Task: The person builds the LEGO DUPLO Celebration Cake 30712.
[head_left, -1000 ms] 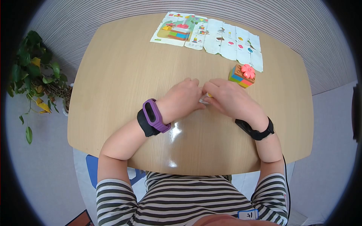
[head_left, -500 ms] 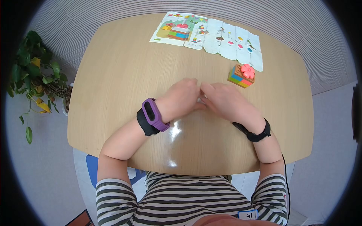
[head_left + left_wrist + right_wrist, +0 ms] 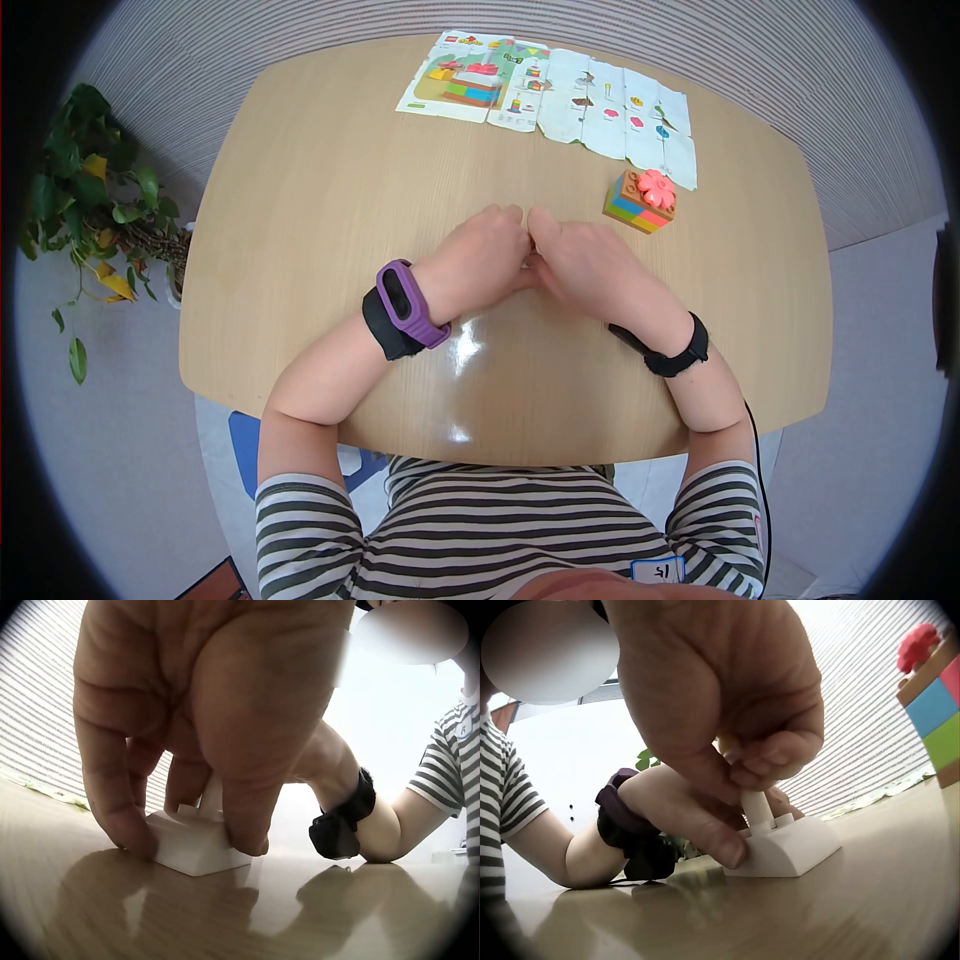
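A white toy brick (image 3: 799,851) with sloped sides and studs on top sits on the table. My left hand (image 3: 480,258) holds it by the sides between thumb and fingers, as the left wrist view shows. My right hand (image 3: 592,268) pinches a white candle piece (image 3: 757,810) that stands upright on top of the brick, its yellowish tip peeking out of the grip. From the head view both pieces are hidden by the hands. Right of the hands stands a block of stacked bricks (image 3: 628,203) in brown, blue, green, pink and yellow, with a pink flower brick (image 3: 657,188) on top.
An unfolded instruction sheet (image 3: 563,100) lies along the far side of the wooden table (image 3: 300,200), near a ridged wall. A potted plant (image 3: 110,200) stands beyond the left edge. The stacked block is close to the sheet's near corner.
My right hand has shifted slightly left and turned, so the yellow and white bits seen between the hands are now covered. My left hand has stayed nearly still.
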A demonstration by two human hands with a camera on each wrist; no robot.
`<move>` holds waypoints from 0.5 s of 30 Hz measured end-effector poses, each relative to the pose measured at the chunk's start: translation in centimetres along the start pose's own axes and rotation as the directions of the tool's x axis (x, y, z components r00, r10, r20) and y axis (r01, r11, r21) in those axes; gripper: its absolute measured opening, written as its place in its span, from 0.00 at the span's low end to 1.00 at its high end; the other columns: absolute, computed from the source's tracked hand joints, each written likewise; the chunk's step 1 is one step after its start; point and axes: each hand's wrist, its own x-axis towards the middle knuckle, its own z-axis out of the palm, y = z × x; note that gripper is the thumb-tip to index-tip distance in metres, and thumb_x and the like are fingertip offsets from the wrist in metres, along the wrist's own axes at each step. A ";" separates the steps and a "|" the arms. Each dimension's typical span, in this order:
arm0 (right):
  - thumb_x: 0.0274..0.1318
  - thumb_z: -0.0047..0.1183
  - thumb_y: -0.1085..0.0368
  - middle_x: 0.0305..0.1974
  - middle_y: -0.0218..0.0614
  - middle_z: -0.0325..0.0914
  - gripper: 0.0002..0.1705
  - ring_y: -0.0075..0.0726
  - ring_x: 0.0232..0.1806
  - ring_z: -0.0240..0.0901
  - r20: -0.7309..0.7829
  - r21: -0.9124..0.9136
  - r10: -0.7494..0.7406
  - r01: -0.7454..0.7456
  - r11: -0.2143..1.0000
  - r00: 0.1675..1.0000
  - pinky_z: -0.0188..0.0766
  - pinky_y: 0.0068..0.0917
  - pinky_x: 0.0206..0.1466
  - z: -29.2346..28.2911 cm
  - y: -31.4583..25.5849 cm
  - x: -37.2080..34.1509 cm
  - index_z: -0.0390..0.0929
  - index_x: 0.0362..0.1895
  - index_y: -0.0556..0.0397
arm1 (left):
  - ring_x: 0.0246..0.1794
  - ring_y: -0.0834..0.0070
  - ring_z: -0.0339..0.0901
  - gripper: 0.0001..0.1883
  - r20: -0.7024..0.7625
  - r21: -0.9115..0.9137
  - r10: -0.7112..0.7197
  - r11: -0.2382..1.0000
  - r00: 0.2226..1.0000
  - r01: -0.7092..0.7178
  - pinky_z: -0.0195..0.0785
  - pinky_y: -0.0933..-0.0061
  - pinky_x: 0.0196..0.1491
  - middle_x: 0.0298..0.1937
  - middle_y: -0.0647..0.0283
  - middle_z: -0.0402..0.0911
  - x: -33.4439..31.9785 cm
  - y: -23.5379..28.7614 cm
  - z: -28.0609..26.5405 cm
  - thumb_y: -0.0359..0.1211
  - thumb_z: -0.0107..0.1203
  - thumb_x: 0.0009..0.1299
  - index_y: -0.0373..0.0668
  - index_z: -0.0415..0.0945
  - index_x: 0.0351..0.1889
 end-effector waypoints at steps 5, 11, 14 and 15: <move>0.51 0.50 0.68 0.30 0.49 0.78 0.17 0.57 0.35 0.75 0.062 0.012 0.052 -0.052 0.999 0.997 0.70 0.46 0.34 -0.6 -0.4 -0.1 0.61 0.44 0.60 | 0.37 0.53 0.73 0.13 -0.005 0.018 0.022 1.000 1.000 -0.022 0.68 0.58 0.43 0.34 0.51 0.76 0.0 0.0 0.0 0.37 0.60 0.59 0.35 0.77 0.29; 0.44 0.63 0.63 0.45 0.46 0.74 0.32 0.50 0.47 0.71 -0.353 -0.090 -0.074 0.045 0.995 0.933 0.70 0.40 0.45 -5.8 0.7 -1.9 0.66 0.55 0.50 | 0.34 0.55 0.74 0.21 0.012 0.094 -0.116 0.989 0.993 0.115 0.69 0.62 0.42 0.34 0.49 0.75 0.0 0.7 -1.4 0.44 0.61 0.59 0.31 0.79 0.25; 0.42 0.65 0.64 0.48 0.44 0.72 0.33 0.47 0.49 0.70 -0.464 -0.446 -0.190 -0.043 0.894 0.865 0.69 0.37 0.49 -7.2 3.5 -2.4 0.67 0.56 0.48 | 0.34 0.56 0.74 0.21 0.029 0.134 -0.132 0.983 0.991 0.127 0.70 0.63 0.42 0.35 0.48 0.74 0.2 0.2 -2.0 0.45 0.61 0.59 0.30 0.79 0.28; 0.42 0.65 0.64 0.49 0.44 0.72 0.33 0.47 0.49 0.70 -0.425 -0.467 -0.141 -0.083 0.880 0.894 0.69 0.37 0.49 -7.2 4.4 -3.0 0.67 0.56 0.48 | 0.35 0.57 0.74 0.21 0.029 0.126 -0.163 0.979 0.986 0.158 0.70 0.63 0.42 0.35 0.49 0.74 0.2 0.2 -2.2 0.45 0.61 0.60 0.30 0.79 0.28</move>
